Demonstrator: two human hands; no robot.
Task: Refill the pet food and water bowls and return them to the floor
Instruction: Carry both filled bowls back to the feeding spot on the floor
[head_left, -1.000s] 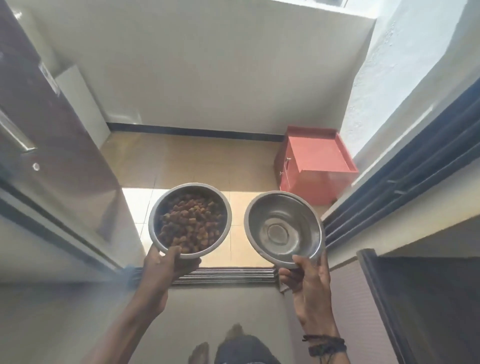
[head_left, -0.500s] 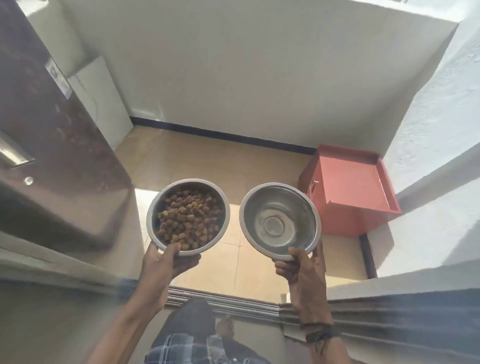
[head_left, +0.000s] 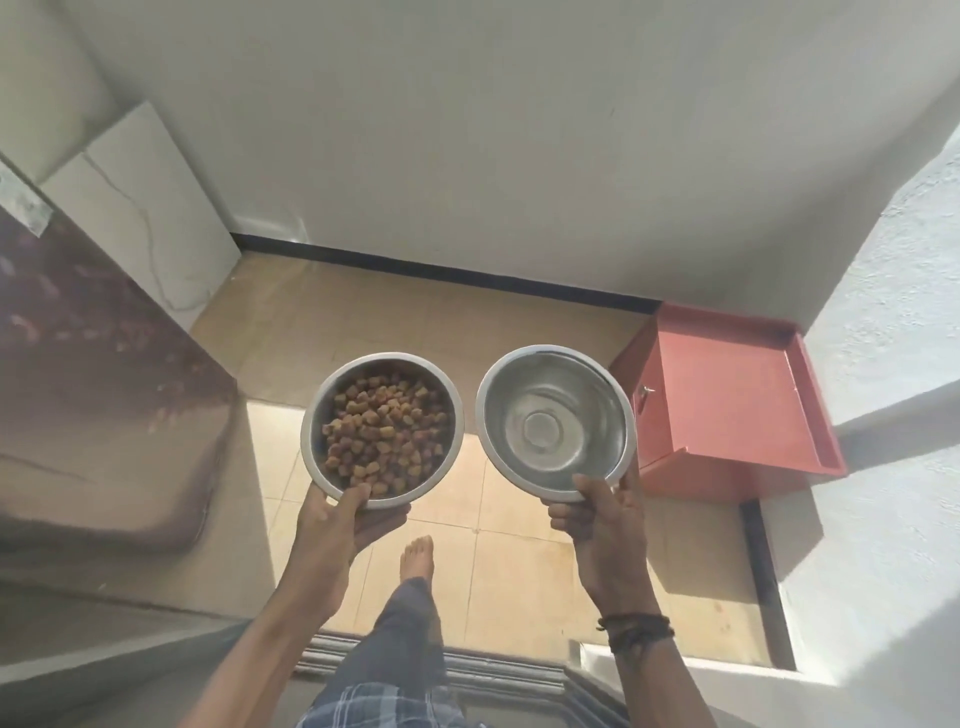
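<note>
– Carrying both bowls, so the step is the return. My left hand grips the kibble bowl by its near rim, thumb over the edge, above the tiled floor.
– Right side?
– My right hand pinches the steel water bowl the same way. Next I'd lower both, kept level, near the red cabinet. Can't tell water from glare, and the fingers underneath are hidden.

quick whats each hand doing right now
Left hand: grips the kibble bowl by its near rim, thumb over the edge.
Right hand: grips the other steel bowl by its near rim.
</note>
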